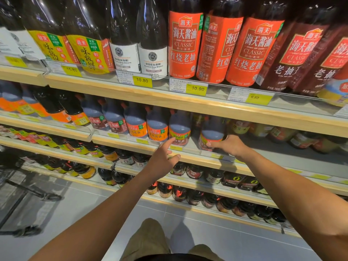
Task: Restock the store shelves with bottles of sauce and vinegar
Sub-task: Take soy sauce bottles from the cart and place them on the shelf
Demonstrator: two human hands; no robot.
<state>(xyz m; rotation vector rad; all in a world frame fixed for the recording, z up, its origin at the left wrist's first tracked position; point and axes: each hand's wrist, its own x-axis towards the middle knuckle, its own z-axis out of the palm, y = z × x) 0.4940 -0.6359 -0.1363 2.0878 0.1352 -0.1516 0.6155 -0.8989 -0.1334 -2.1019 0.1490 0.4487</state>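
A dark soy sauce jug (212, 131) with a yellow and red label stands on the second shelf (190, 157), a gap apart from the row to its left. My right hand (230, 146) grips this jug low on its right side, fingers curled over the label. My left hand (162, 157) is stretched toward the neighbouring jug (179, 129), fingers loose and index finger pointing at its label. Whether the fingertip touches it I cannot tell. That jug ends a row of similar jugs (136, 123) running left.
Tall soy sauce bottles (185, 44) fill the top shelf above yellow price tags (197, 88). Jars (280, 133) sit behind and right of the held jug. Lower shelves carry small dark bottles (194, 197). A cart (22, 194) stands on the floor at left.
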